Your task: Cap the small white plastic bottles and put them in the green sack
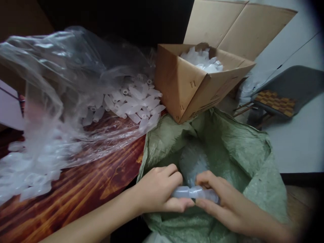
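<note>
My left hand [165,190] and my right hand [222,200] meet over the mouth of a green woven sack [263,168]. Between them they grip a small translucent plastic tube [196,192], held lengthwise from side to side. It looks like two parts end to end, with a narrower band near the middle. Fingers of both hands are closed around it, thumbs on the near side. Inside the sack, behind my hands, clear plastic [193,162] shows; what lies deeper is hidden.
Whitish tapered plastic pieces [134,101] lie heaped on a red-brown wood-grain table [111,172], partly under a clear plastic bag [68,57]. More white pieces [27,172] lie at left. An open cardboard box [182,84] holds similar ones. A grey chair [296,84] stands right.
</note>
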Demonstrator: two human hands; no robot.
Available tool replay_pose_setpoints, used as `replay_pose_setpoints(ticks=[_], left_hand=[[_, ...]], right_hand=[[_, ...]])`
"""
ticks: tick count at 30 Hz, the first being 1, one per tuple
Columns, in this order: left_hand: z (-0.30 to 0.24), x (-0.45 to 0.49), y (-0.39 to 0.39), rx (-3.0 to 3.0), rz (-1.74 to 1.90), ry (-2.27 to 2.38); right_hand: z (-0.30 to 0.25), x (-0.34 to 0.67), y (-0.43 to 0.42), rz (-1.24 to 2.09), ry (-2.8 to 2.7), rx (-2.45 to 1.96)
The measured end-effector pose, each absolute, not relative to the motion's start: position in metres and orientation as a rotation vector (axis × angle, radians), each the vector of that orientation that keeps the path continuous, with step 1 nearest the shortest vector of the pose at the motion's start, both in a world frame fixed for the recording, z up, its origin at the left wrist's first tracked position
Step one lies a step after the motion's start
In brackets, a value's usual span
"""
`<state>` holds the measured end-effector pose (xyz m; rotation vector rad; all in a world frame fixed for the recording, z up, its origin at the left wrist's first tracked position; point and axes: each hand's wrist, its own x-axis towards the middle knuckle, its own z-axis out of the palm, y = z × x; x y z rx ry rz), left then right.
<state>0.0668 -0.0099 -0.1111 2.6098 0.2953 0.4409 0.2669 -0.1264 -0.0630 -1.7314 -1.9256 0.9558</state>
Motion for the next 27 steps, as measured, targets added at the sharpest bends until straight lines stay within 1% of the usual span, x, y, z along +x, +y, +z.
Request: replay_pose_setpoints(ticks=[5, 7, 10, 11, 12, 16, 17, 19, 24, 27], left_hand=[[-0.112, 0.068, -0.008, 2.760, 0.254, 0.280], [-0.112, 0.068, -0.009, 2.814, 0.162, 0.305], [-0.114, 0.069, -0.010, 2.872, 0.075, 0.318], [-0.115, 0.069, -0.010, 2.883, 0.067, 0.304], [-0.115, 0.069, -0.009, 2.893, 0.067, 0.285], [-0.118, 0.067, -0.010, 2.932, 0.143, 0.221], [-0.118, 0.067, -0.010, 2.937, 0.157, 0.218], [-0.117, 0.066, -0.010, 2.920, 0.151, 0.229], [-0.117, 0.066, -0.010, 2.811, 0.121, 0.152], [-0.119, 0.067, -0.010, 2.815, 0.144, 0.114]], right_hand=[[-0.069, 0.263, -0.127, 0.902, -2.078, -1.782], [-0.077, 0.258, -0.127, 0.760, -2.159, -1.794], [-0.086, 0.253, -0.126, 0.455, -2.333, -1.768], [-0.088, 0.252, -0.125, 0.423, -2.356, -1.769], [-0.090, 0.251, -0.124, 0.463, -2.347, -1.781], [-0.090, 0.250, -0.124, 0.988, -2.041, -1.904], [-0.089, 0.251, -0.125, 1.065, -1.982, -1.920], [-0.090, 0.253, -0.128, 1.067, -1.993, -1.911], [-0.092, 0.261, -0.138, 0.853, -2.325, -1.730], [-0.090, 0.259, -0.135, 0.935, -2.247, -1.783]])
